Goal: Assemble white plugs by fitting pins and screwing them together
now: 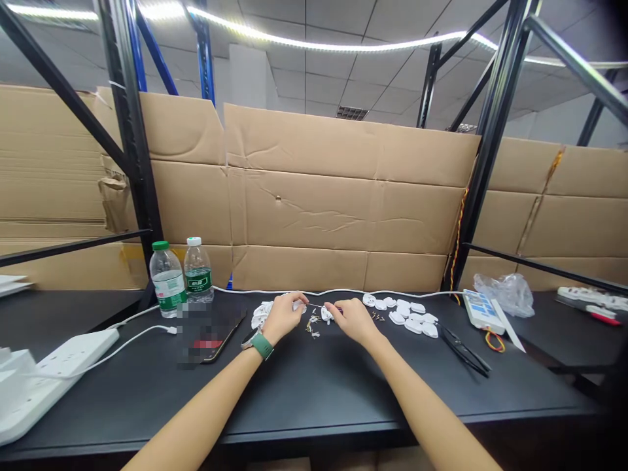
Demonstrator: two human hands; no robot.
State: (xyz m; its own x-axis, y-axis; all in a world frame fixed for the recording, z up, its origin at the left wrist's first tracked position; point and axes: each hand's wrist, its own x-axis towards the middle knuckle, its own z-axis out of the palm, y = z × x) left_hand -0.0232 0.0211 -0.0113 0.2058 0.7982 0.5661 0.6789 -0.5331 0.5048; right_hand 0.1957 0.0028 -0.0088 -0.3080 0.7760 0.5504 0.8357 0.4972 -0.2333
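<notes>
My right hand is closed around what looks like a screwdriver, its thin metal shaft pointing left; the handle is mostly hidden by my fingers. The shaft's tip reaches the fingers of my left hand, which are pinched on a small white plastic part, largely covered. Beside that hand lies a pile of white plastic parts. Between both hands, another white piece rests on the table near small brass-coloured bits. Tiny screws lie just right of my right hand.
Several white plastic pieces lie to the right, beside a black plier-like tool and a white device. On the left stand two bottles, a phone and a power strip. Cardboard walls the back.
</notes>
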